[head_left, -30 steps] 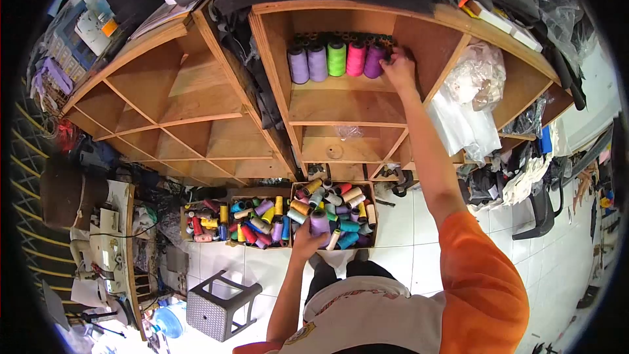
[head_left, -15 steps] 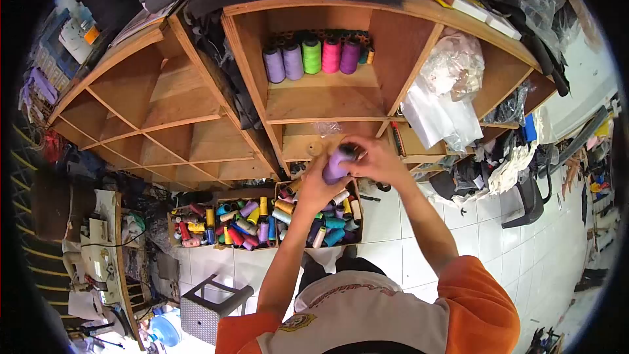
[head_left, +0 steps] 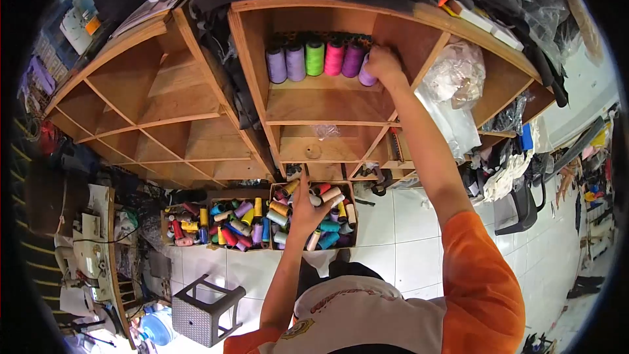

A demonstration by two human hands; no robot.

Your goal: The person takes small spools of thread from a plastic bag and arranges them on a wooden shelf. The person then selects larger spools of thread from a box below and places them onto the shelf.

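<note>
My right hand point(head_left: 383, 65) is closed round a light purple thread spool point(head_left: 367, 78) at the right end of a row in the upper shelf compartment. Beside it stand a dark purple spool point(head_left: 354, 60), a pink spool point(head_left: 334, 59), a green spool point(head_left: 314, 59) and two lavender spools point(head_left: 295, 63), all upright. Below, my left hand point(head_left: 304, 211) hovers with fingers spread over a box of mixed thread spools point(head_left: 278, 218); I see nothing in its grasp.
More boxed spools point(head_left: 236, 223) lie to the left on the floor. A grey plastic stool point(head_left: 200, 318) stands at lower left. Wooden cubbyholes point(head_left: 157, 128) line the left side. Plastic bags point(head_left: 453, 75) fill the compartment to the right of the row.
The light purple spool, held in both hands before, has gone up into the shelf row with my right hand. My left hand has let go of it and dropped toward the box.
</note>
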